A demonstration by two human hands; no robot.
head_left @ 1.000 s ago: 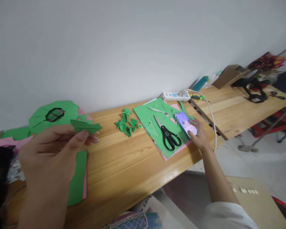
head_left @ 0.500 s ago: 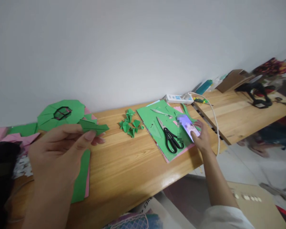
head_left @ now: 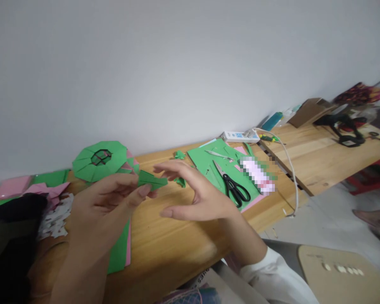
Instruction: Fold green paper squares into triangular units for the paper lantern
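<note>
My left hand (head_left: 114, 202) pinches a small folded green paper piece (head_left: 151, 180) between thumb and fingers above the table. Just right of it, my right hand (head_left: 196, 194) has thumb and fingers spread, holding nothing. Behind the right hand, green folded pieces (head_left: 179, 155) lie on the table, partly hidden. Black-handled scissors (head_left: 234, 188) rest on a green sheet (head_left: 205, 162), with a phone (head_left: 258, 175), partly pixelated, to their right. A green ring of folded paper (head_left: 85, 162) stands at the left, near the wall.
A white power strip (head_left: 239, 136) with a cable lies by the wall. Pink folded paper (head_left: 50, 192), white scraps (head_left: 58, 217) and a black object (head_left: 11, 249) are at the left. A cardboard box (head_left: 310, 110) stands far right, and a beige stool (head_left: 342, 270) below the table edge.
My right hand has left the phone and moved left, close to the green piece in my left hand. The camera view has shifted slightly to the left.
</note>
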